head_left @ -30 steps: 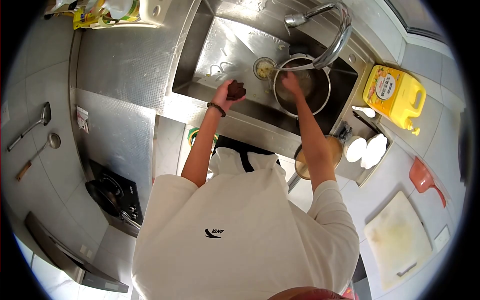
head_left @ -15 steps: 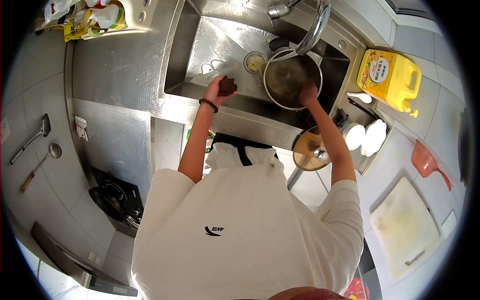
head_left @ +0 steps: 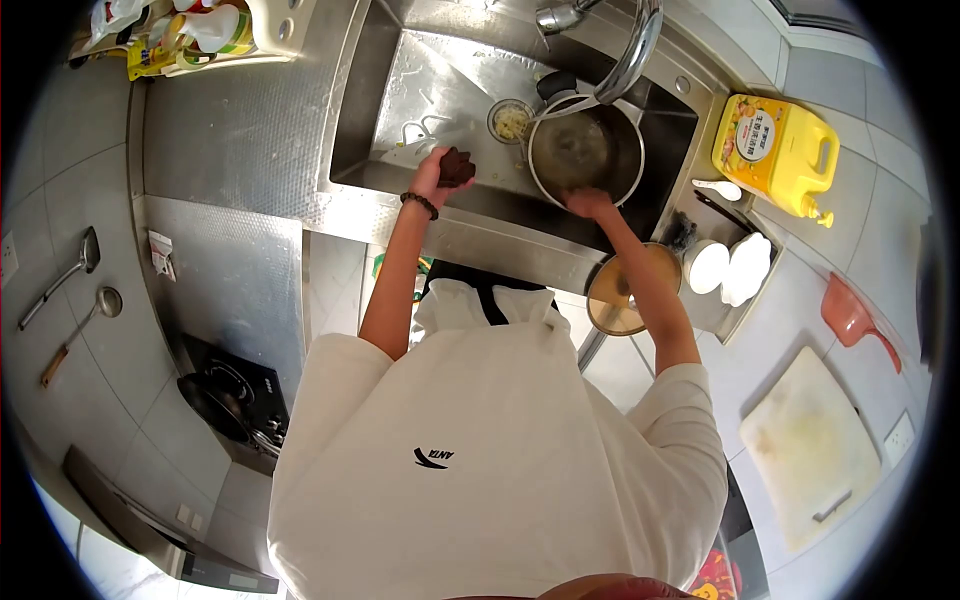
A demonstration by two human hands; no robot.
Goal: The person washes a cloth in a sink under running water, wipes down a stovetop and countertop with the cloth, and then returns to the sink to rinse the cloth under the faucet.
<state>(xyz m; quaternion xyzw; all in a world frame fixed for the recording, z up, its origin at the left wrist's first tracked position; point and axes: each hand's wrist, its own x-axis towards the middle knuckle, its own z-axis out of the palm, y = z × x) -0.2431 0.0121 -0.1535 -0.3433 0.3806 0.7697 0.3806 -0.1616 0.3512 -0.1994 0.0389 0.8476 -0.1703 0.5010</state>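
Observation:
In the head view a pot (head_left: 634, 180) of cloudy water stands at the right of the steel sink (head_left: 440, 75), under the tap (head_left: 640, 60). My right hand (head_left: 588, 202) reaches over the near rim; its fingers dip inside the pot and are hard to make out. Over the sink's near left part, my left hand (head_left: 428, 175) is closed around a dark brown cloth or sponge (head_left: 457, 168). A drain strainer (head_left: 511, 122) with pale scraps in it sits left of the pot. Below my right forearm lies a glass lid (head_left: 612, 300).
To the right stand a yellow detergent jug (head_left: 775, 150), a white spoon (head_left: 718, 189), white bowls (head_left: 745, 270), a red scoop (head_left: 850, 315) and a cutting board (head_left: 810, 450). A steel counter (head_left: 230, 145) runs along the left, with a pan (head_left: 212, 405) on the stove.
My right hand has moved left along the near side of the pot, from its right part to the near rim. The left hand keeps the brown cloth or sponge almost in place.

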